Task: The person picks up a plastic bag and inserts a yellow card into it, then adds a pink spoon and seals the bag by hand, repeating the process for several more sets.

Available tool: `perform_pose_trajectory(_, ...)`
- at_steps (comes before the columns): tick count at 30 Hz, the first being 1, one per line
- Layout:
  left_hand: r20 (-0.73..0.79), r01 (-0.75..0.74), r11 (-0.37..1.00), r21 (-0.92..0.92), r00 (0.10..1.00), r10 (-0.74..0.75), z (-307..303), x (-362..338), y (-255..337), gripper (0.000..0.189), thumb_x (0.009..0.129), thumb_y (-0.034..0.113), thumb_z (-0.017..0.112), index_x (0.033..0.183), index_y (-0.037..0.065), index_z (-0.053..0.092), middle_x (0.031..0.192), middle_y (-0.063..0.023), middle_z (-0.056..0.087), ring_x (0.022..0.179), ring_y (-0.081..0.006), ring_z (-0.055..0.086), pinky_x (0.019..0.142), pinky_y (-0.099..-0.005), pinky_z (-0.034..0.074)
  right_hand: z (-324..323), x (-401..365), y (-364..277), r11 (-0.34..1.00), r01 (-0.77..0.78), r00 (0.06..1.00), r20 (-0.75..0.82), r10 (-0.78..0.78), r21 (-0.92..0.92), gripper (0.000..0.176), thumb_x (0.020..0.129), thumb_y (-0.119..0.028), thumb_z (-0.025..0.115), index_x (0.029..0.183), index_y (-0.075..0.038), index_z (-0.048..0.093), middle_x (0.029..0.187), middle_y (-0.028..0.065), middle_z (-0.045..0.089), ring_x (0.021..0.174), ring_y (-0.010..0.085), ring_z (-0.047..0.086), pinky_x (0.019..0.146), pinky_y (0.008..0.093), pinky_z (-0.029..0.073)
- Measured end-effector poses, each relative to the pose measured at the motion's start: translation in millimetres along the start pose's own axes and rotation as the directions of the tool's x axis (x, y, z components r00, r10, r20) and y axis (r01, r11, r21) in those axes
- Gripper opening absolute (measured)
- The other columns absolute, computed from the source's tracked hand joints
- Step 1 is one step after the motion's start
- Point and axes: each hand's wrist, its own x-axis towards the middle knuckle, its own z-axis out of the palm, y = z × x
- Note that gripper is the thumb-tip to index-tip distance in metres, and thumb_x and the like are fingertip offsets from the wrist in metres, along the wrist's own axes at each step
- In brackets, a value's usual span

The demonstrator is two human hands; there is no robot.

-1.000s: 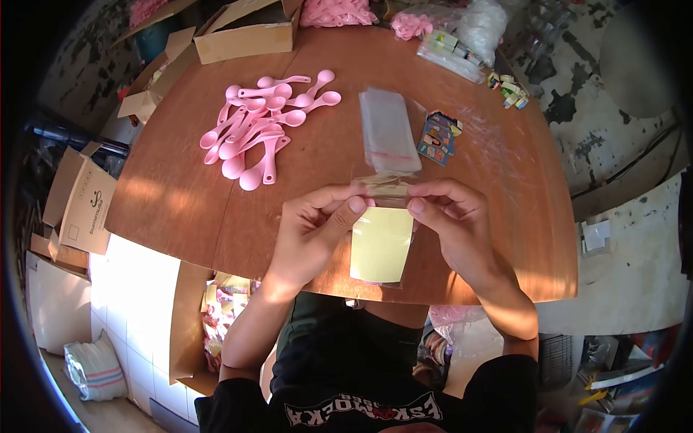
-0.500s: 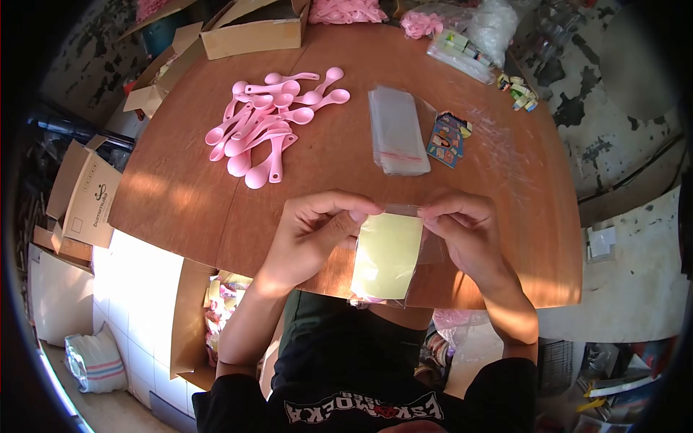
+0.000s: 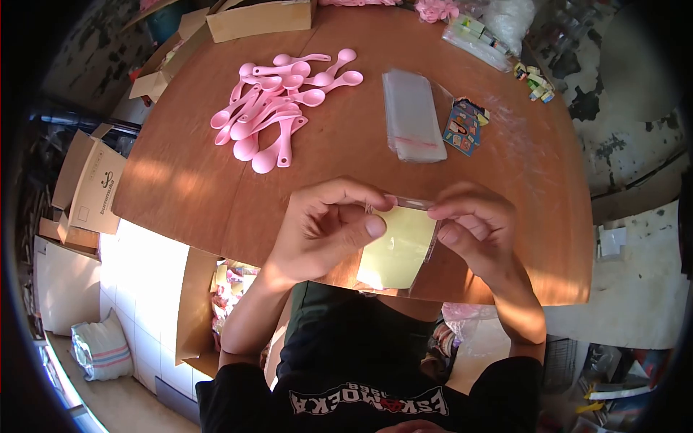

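Both hands are working at the far end of a clear bag [image 3: 414, 203], and a pale yellow card [image 3: 397, 249] is showing through it. The left hand [image 3: 325, 231] is pinching the far left corner between thumb and forefinger, its thumb overlapping the card's edge; the right hand [image 3: 480, 227] is gripping the far right corner, fingers curling in. Neither is sitting clearly nearer; the bag is lying between them, its long axis running near to far, the near end slanting slightly left by the counter's [image 3: 346, 162] near edge. Beyond, flat clear bags [image 3: 413, 119] are resting far-side, pink spoons [image 3: 266, 160] lying far left.
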Motion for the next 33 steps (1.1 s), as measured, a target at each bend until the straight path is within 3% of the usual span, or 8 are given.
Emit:
perform_pose_trajectory(6,-0.088,0.196,0.969,0.149,0.979,-0.184,14,-41,30,0.036,0.069,-0.013,0.077,0.102,-0.006,0.063,0.109,-0.0222,0.065,0.105,-0.0311,0.065,0.085,-0.0352,0.059,11,-11,-12,0.978,0.114,0.99,0.1,-0.097,-0.176,0.03,0.075,0.002,0.078,0.102,0.003,0.065,0.092,0.0135,0.063,0.08,0.0159,0.063,0.073,0.0255,0.051)
perform_pose_trajectory(10,0.036,0.18,0.869,0.46,0.975,-0.221,-2,-102,52,0.029,0.076,-0.006,0.074,0.103,0.001,0.068,0.107,-0.0143,0.07,0.098,-0.0217,0.069,0.078,-0.0293,0.059,-1,-10,-25,0.949,-0.113,0.981,0.115,0.153,-0.296,0.036,0.077,0.0,0.075,0.11,0.002,0.063,0.096,0.0159,0.066,0.088,0.0219,0.067,0.078,0.0326,0.054)
perform_pose_trajectory(15,-0.477,0.586,0.594,0.551,0.805,-0.353,-61,-198,-5,0.032,0.077,-0.006,0.072,0.107,0.001,0.065,0.112,-0.0166,0.067,0.096,-0.0252,0.069,0.076,-0.031,0.06,-40,22,23,0.692,-0.038,0.999,-0.033,0.02,-0.721,0.025,0.081,-0.003,0.07,0.105,0.001,0.065,0.096,0.0137,0.066,0.087,0.0263,0.066,0.079,0.0329,0.052)
perform_pose_trajectory(20,-0.616,0.595,-0.203,0.777,0.656,-0.436,-93,-276,-61,0.064,0.074,0.018,0.079,0.13,0.005,0.052,0.134,-0.0271,0.049,0.127,-0.0427,0.045,0.106,-0.0491,0.039,-62,65,72,0.594,-0.012,0.991,-0.087,-0.098,-0.804,0.013,0.08,-0.01,0.071,0.09,-0.002,0.07,0.09,0.0131,0.067,0.083,0.028,0.064,0.069,0.0375,0.051)
perform_pose_trajectory(24,-0.39,0.746,0.164,0.645,0.506,-0.769,-66,-228,-40,0.041,0.089,0.02,0.066,0.126,0.003,0.055,0.122,-0.0224,0.061,0.117,-0.0335,0.058,0.097,-0.0434,0.048,-68,89,90,0.518,-0.166,0.984,-0.11,0.137,-0.839,0.015,0.077,-0.017,0.073,0.082,-0.004,0.072,0.08,0.0113,0.068,0.075,0.0248,0.065,0.066,0.0355,0.049)
perform_pose_trajectory(28,-0.063,0.66,0.497,0.563,0.634,-0.771,-30,-168,10,0.031,0.091,0.012,0.063,0.12,0.002,0.059,0.103,-0.0155,0.07,0.095,-0.0262,0.069,0.08,-0.0355,0.056,-66,94,88,0.546,-0.197,0.98,-0.151,0.129,-0.814,0.012,0.076,-0.017,0.073,0.079,-0.005,0.073,0.082,0.0119,0.069,0.075,0.0273,0.066,0.068,0.0375,0.051)
perform_pose_trajectory(30,0.249,0.286,0.834,0.471,0.864,-0.437,-20,-143,20,0.03,0.088,0.005,0.066,0.118,0.003,0.061,0.097,-0.0121,0.071,0.082,-0.021,0.072,0.067,-0.0286,0.057,-57,87,74,0.532,-0.149,0.989,-0.137,0.062,-0.834,0.011,0.075,-0.016,0.073,0.079,-0.006,0.073,0.081,0.0108,0.069,0.075,0.0272,0.065,0.07,0.0378,0.049)
perform_pose_trajectory(33,0.042,0.135,0.822,0.554,0.981,-0.19,-8,-110,21,0.028,0.082,0.003,0.071,0.11,0.004,0.067,0.098,-0.0102,0.071,0.084,-0.0217,0.071,0.069,-0.0316,0.057,-28,58,42,0.474,0.024,0.999,0.003,-0.045,-0.88,0.007,0.076,-0.016,0.072,0.077,-0.009,0.071,0.08,0.0067,0.067,0.077,0.0262,0.059,0.076,0.0397,0.044)
